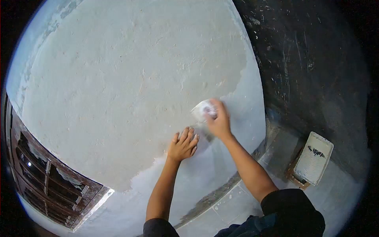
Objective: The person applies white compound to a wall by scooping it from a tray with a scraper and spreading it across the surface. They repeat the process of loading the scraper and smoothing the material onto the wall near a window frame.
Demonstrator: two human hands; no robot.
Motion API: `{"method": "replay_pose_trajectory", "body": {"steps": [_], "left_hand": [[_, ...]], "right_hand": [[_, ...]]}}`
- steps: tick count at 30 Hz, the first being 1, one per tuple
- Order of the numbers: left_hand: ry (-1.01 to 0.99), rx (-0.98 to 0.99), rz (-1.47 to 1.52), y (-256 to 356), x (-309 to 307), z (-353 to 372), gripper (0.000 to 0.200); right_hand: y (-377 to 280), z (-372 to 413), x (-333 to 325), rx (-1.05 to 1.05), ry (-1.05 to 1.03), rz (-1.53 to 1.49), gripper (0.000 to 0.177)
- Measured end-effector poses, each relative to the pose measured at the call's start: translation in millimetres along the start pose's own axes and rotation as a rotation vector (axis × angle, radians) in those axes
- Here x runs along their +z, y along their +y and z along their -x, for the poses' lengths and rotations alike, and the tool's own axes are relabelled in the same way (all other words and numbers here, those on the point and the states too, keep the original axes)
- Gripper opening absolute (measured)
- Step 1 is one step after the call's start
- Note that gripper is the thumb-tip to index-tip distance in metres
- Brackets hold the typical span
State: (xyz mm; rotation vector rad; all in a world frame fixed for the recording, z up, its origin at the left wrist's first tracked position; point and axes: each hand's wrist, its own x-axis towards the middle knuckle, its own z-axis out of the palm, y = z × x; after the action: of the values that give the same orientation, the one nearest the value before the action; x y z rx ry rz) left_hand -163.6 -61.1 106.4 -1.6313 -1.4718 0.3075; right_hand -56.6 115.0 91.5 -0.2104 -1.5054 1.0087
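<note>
My left hand [183, 145] lies against the grey-coated wall [118, 79], fingers spread and holding nothing. Up and to its right, my right hand [219, 120] is closed on a pale folded sheet [204, 110] pressed at the wall. Motion blurs that sheet; whether it is sandpaper or cloth I cannot tell. Both hands are near the border where the rough grey coat meets the smoother, pale bluish part of the wall.
A dark wooden window frame with bars [47, 177] is set in the wall at lower left. On the right stands a dark scuffed wall [300, 59]. A paint-stained white tray [314, 158] rests over a brown box [297, 175] on the tiled floor [231, 205].
</note>
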Motion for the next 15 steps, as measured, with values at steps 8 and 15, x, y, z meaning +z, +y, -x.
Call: {"method": "replay_pose_trajectory", "body": {"steps": [8,15], "left_hand": [[-0.04,0.01,0.049,5.2,-4.1,0.6,0.031],[0.001,0.029,0.035,3.6,-7.4,0.8,0.03]], "right_hand": [[4.3,13.5,-12.5,-0.022,-0.042,0.054,0.046],[9.7,22.8,2.8,-0.012,0.135,0.04,0.044]]}}
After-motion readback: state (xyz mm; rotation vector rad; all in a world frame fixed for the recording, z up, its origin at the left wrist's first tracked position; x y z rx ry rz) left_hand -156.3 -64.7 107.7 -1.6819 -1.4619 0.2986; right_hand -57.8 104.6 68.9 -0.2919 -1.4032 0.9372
